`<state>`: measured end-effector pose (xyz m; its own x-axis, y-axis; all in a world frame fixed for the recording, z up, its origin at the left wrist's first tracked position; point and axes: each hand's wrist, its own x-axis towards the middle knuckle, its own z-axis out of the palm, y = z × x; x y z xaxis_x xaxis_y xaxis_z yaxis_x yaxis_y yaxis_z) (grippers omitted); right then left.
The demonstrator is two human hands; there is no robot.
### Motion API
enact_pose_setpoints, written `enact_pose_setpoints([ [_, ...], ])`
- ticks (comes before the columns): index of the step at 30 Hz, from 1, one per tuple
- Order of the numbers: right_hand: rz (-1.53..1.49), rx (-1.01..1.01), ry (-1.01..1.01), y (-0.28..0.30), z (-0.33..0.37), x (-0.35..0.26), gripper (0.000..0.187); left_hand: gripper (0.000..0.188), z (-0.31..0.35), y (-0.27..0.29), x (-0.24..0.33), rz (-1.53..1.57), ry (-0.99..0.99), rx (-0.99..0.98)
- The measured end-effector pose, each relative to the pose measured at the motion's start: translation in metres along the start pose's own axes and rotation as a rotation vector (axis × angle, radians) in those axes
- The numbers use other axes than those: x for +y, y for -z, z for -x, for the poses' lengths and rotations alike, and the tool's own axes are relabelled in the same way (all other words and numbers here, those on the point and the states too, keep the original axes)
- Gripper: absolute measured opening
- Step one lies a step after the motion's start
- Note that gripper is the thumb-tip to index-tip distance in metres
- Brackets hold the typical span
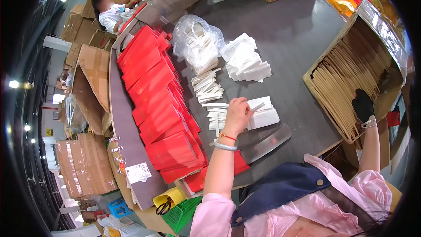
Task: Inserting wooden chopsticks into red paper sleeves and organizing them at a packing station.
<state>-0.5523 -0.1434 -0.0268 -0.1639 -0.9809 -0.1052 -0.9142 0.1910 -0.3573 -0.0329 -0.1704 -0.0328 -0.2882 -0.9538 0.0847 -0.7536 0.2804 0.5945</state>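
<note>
My left hand (237,115) is closed, fingertips pinched at a thin white paper strip (258,106), above a stack of white cards (265,115). Under and beside its wrist lie several loose white strips (215,116). My right hand (363,106), in a black glove, reaches into an open cardboard box (326,123) on the right. It rests against the tightly packed brown card pieces (346,79) standing on edge there; its fingers are too dark to make out. A long overlapping row of red paper envelopes (160,105) lies left of my left hand.
A clear plastic bag (197,39) of white strips and another white card pile (247,59) lie farther back. Near me is a curved, shiny clear sheet (267,144). Scissors (164,206) hang at the table's left corner. A co-worker (112,13) sits at the far left.
</note>
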Motion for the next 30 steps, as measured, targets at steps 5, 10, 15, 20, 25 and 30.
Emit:
enact_pose_setpoints([
  [5, 0.092, 0.233, -0.011, -0.015, 0.009, 0.036, 0.023, 0.016, 0.001, 0.002, 0.008, -0.029, 0.001, 0.040],
  [10, -0.288, 0.501, 0.008, -0.003, 0.010, 0.017, 0.031, 0.015, 0.020, 0.015, 0.032, 0.143, 0.067, 0.236],
  [15, -0.400, 0.352, 0.583, 0.004, 0.047, -0.113, 0.022, 0.014, 0.083, 0.017, 0.072, 0.435, 0.322, -0.163],
  [20, -0.291, -0.251, 0.706, -0.030, 0.062, -0.204, 0.029, 0.021, 0.125, -0.008, 0.078, -0.055, 0.250, -0.005],
  [25, 0.034, -0.348, 0.861, -0.065, 0.062, -0.196, 0.019, 0.062, 0.164, 0.009, 0.070, -0.175, 0.250, 0.125],
  [30, -0.286, -0.288, 1.039, -0.111, 0.072, -0.219, 0.010, 0.072, 0.154, -0.013, 0.080, -0.067, 0.231, 0.104],
])
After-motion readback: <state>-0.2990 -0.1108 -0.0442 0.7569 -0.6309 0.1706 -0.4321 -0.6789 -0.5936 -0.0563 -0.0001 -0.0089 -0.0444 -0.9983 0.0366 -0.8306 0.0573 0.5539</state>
